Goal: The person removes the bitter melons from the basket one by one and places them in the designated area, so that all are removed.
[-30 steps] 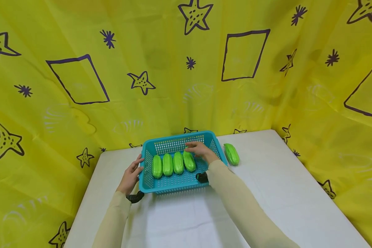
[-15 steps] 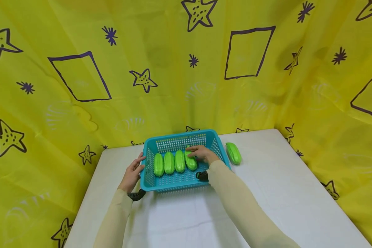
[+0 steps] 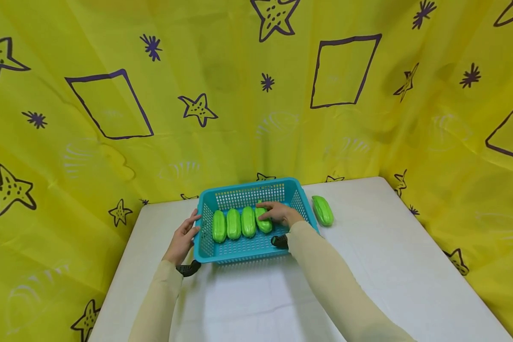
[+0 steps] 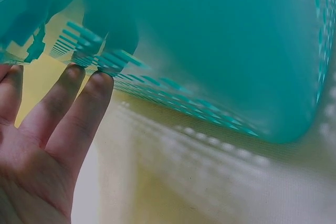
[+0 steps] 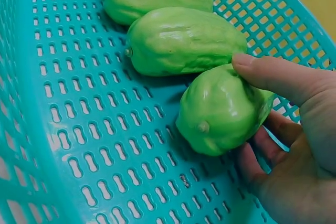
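Note:
A turquoise plastic basket [image 3: 235, 256] with perforated walls holds a row of glossy green ridged gourds. My right hand [image 3: 282, 213] reaches into it and grips the rightmost gourd [image 3: 264, 225]. In the right wrist view, the thumb lies along the top of this gourd [image 5: 215, 114] while the other fingers curl behind and beneath it. Beside it lies a neighbouring gourd [image 5: 184, 40], close to the thumb tip. At the basket's left side, my left hand [image 3: 181, 242] rests its fingertips against the wall. The left wrist view shows these fingers [image 4: 79, 114] extended and spread.
One more green gourd [image 3: 322, 210] lies on the white table [image 3: 389, 256], to the right of the basket. Yellow patterned curtains [image 3: 222, 156] stand behind and along both sides of the table. Dark wrist-worn devices [image 3: 189, 269] sit at both wrists.
The thumb and fingers of my right hand have settled lower around the rightmost gourd. My left hand stays at the basket wall. The head view has shifted slightly.

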A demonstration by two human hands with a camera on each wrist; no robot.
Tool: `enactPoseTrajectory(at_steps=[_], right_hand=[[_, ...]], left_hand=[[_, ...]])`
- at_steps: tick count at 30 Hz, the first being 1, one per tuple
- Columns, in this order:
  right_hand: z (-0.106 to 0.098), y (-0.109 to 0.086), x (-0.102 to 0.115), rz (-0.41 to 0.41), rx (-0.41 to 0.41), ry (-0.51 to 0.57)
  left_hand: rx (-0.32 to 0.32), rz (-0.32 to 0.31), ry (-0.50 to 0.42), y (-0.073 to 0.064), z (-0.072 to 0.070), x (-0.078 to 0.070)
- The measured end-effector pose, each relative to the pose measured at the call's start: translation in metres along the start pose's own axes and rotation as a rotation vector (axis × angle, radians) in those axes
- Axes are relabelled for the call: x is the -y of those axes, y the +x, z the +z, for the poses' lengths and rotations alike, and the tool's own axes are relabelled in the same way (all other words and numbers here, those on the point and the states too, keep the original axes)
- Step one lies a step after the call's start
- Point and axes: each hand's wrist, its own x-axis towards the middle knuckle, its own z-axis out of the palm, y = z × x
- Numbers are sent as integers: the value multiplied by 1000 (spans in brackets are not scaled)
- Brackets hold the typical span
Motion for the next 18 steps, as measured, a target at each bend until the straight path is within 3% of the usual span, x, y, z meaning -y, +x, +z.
enactPoseTrajectory(at_steps=[18], right_hand=[[3, -16, 1, -39, 8, 76]], left_hand=[[7, 7, 4, 2, -1, 3]])
